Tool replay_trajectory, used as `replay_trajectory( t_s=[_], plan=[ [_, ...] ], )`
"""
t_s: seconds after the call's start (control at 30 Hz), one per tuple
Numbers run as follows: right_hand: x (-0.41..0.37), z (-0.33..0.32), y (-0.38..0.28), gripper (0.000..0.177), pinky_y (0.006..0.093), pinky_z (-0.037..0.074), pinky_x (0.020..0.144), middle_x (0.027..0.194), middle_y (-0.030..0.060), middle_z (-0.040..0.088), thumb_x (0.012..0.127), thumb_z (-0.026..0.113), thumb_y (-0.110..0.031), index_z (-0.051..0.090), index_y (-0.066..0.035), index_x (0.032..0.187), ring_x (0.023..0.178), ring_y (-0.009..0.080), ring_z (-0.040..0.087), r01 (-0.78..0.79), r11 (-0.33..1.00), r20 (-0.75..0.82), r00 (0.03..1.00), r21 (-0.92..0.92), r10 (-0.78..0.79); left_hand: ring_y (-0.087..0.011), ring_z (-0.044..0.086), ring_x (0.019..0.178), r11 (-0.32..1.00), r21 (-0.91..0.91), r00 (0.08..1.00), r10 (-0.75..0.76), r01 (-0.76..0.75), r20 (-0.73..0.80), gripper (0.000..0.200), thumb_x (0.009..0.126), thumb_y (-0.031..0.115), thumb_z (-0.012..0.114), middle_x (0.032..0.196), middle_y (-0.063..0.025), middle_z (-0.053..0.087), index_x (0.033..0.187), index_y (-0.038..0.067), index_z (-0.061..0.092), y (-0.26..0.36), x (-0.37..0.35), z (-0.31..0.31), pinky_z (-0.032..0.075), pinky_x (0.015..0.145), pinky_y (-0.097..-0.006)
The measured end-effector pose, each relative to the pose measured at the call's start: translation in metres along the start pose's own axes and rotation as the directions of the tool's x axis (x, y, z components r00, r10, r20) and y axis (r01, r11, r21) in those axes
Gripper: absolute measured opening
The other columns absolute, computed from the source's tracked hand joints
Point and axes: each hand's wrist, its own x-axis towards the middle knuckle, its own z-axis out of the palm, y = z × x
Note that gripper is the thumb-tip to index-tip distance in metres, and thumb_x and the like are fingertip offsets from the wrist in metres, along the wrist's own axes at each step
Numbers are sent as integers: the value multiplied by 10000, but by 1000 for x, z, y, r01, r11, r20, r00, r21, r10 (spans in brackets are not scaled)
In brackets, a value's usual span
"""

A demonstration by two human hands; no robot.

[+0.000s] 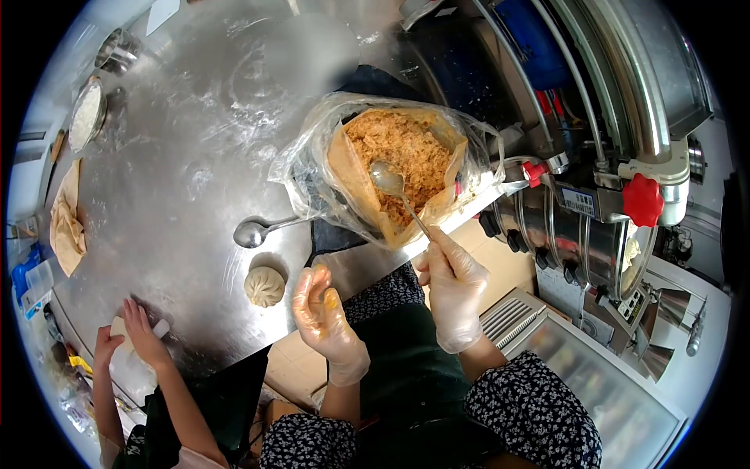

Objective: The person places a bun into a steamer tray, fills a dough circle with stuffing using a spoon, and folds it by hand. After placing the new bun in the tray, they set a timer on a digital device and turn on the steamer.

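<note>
right fingers (445,248) clamp spoon (388,178) across bag rim (306,156); left fingers (303,295) apart by table edge (276,331)

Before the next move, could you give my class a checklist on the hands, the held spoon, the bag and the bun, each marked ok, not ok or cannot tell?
1. Right hand holding the spoon: ok.
2. Bag open, filling exposed: ok.
3. Spoon's bowl touching the filling: cannot tell; it is over it, but contact is unclear from above.
4. Left hand clean: not ok; it is gloved, but smeared orange.
5. Bun apart from the left hand: ok, sitting on the table.
</note>
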Motion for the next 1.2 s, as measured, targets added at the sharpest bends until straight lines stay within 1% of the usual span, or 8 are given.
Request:
replay_trajectory(
  t_s=[0.2, 0.23, 0.33, 0.6, 0.7, 0.8, 1.0, 1.2],
  plan=[
    [-14, -10, -14, 255, 191, 458, 497, 682, 53, 627, 910, 583, 60, 680, 14, 1142, 539, 65, 541, 86, 995, -21, 996, -43, -87, -198, 583, 1004, 905, 300, 953, 296, -302, 67, 422, 815, -89, 683, 1124, -132, 576, 1203, -6, 539, 1, 30, 6, 463, 914, -335],
    [-18, -12, -17, 234, 190, 454, 489, 678, 59, 630, 913, 578, 61, 686, 34, 1119, 534, 69, 543, 104, 994, -29, 994, -38, -105, -195, 584, 966, 904, 244, 935, 351, -351, 46, 468, 762, -117, 727, 1057, -112, 585, 1178, 6, 553, 7, 42, 18, 455, 907, -331],
    [-26, -24, -15, 281, 199, 475, 508, 673, 53, 640, 863, 623, 86, 681, -5, 1123, 536, 79, 564, 234, 959, 0, 971, -160, -237, -186, 567, 949, 809, 317, 868, 438, -494, 235, 531, 684, -106, 789, 953, -63, 592, 1148, 49, 583, 28, 68, 34, 449, 901, -315],
    [-34, -39, -13, 346, 234, 475, 491, 630, 54, 628, 784, 625, 138, 677, 23, 1106, 502, 127, 591, 444, 861, 132, 896, -250, -424, -159, 556, 903, 857, 196, 864, 416, -477, 283, 474, 668, -120, 788, 992, -47, 525, 1069, 50, 600, 26, 71, 40, 446, 878, -316],
    [-36, -40, -10, 384, 249, 477, 489, 631, 53, 625, 758, 633, 141, 677, 13, 1118, 504, 143, 596, 501, 822, 146, 865, -269, -480, -158, 545, 894, 802, 289, 843, 439, -523, 311, 465, 668, -114, 790, 986, -45, 526, 1062, 48, 602, 26, 72, 36, 441, 878, -316],
    [-38, -41, -8, 413, 254, 477, 487, 635, 47, 626, 740, 634, 140, 675, 6, 1128, 507, 148, 598, 530, 799, 175, 848, -286, -500, -191, 503, 881, 819, 255, 852, 455, -514, 259, 525, 630, -43, 845, 860, -15, 634, 1066, 102, 590, 26, 73, 38, 418, 817, -326],
    [-36, -47, -14, 421, 241, 443, 482, 599, 36, 588, 808, 585, 125, 660, -15, 1198, 507, 106, 554, 660, 600, 298, 746, -452, -596, -188, 493, 860, 667, 381, 767, 576, -640, 282, 529, 617, -29, 850, 839, -1, 635, 1058, 107, 593, 30, 82, 29, 411, 802, -342],
    [26, -56, -5, 312, 268, 488, 545, 690, 97, 641, 825, 658, 60, 689, -55, 1113, 573, 183, 619, 478, 756, 279, 878, -447, -390, -197, 515, 876, 694, 392, 787, 597, -604, 156, 543, 613, -37, 850, 845, -24, 617, 1067, 104, 587, 25, 73, -5, 434, 783, -321]
  ],
)
